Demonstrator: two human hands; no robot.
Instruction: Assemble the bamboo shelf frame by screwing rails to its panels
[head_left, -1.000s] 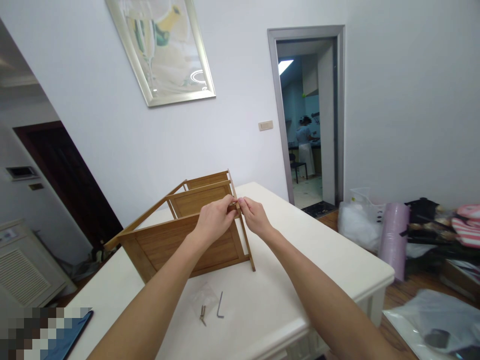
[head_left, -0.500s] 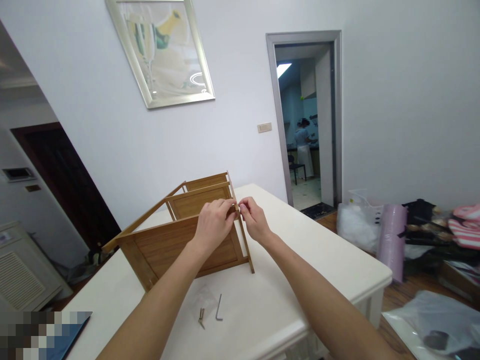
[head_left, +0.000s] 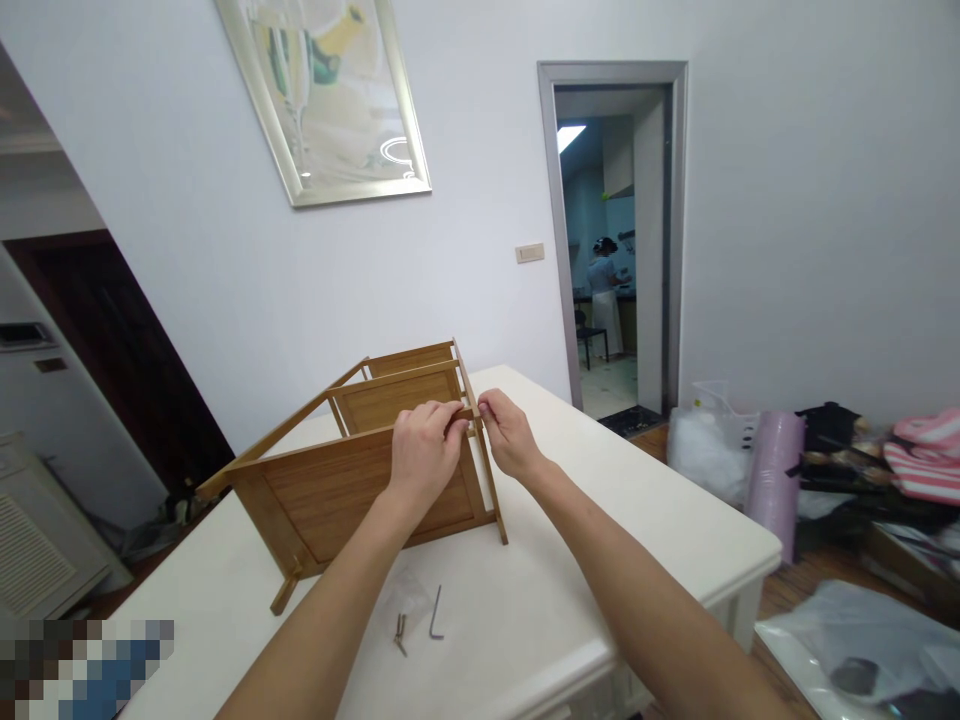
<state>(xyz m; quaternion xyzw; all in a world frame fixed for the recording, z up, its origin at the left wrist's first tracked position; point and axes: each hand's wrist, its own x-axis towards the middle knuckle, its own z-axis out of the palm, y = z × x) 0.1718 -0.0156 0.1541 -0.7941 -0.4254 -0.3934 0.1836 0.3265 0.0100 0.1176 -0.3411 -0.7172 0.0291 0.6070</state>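
A brown wooden shelf unit with several panels lies on its side on the white table. My left hand is closed on the near panel's upper right corner, where it meets a long side post. On the outer side of that post, my right hand is closed in a pinch against the wood; whatever sits between its fingertips is too small to make out. Closer to me lie a few brass-coloured screws, a grey hex key and a thin clear plastic bag.
The table's right edge borders a floor with a purple roll, a white plastic basket and clear plastic wrapping. A person stands beyond the doorway. At lower left there is a blurred-out patch.
The view has shifted slightly, and one shelf leg by my left forearm shows more. Both hands stay at the same corner, with my left hand slightly farther left.
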